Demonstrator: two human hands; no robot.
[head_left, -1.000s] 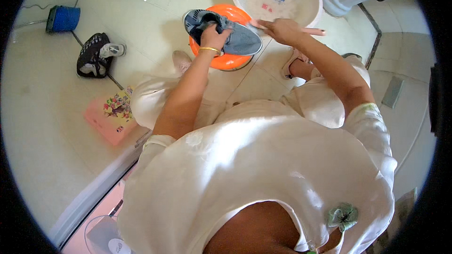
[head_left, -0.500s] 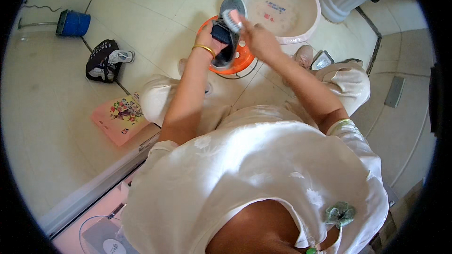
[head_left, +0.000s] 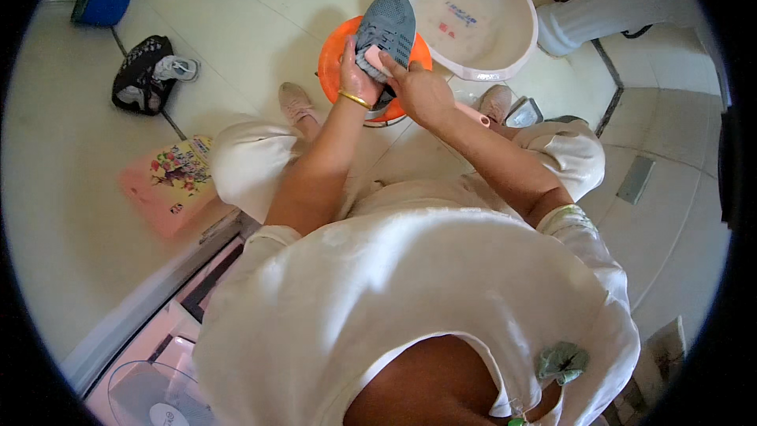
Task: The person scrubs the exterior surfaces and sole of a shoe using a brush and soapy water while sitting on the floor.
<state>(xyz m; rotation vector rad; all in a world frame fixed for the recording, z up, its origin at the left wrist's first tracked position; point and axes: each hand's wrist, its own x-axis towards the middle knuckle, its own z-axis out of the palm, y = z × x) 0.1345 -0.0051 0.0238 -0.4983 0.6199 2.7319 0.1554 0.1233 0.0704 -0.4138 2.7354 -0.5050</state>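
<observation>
A grey sneaker [head_left: 389, 20] is tilted over a round orange stool [head_left: 336, 41], its toe pointing away from me. My left hand [head_left: 352, 77] is closed around the sneaker's left side near the heel. In my right hand [head_left: 424, 96] is a pink scrub brush [head_left: 376, 58], its pale bristles against the upper around the laces. The brush's handle comes out below my right hand. My left palm and fingers hide part of the heel and the shoe's opening.
A pale pink basin [head_left: 527, 49] of cloudy water stands beyond the stool to the right, beside a white pedestal [head_left: 579, 25]. On the left lie a black mesh bag [head_left: 142, 71] holding a light shoe, a blue cylinder [head_left: 101, 1] and a pink printed package [head_left: 162, 189].
The sneaker has turned so its grey upper faces up, where its opening showed before. The brush has moved from beside the opening down onto the lace area.
</observation>
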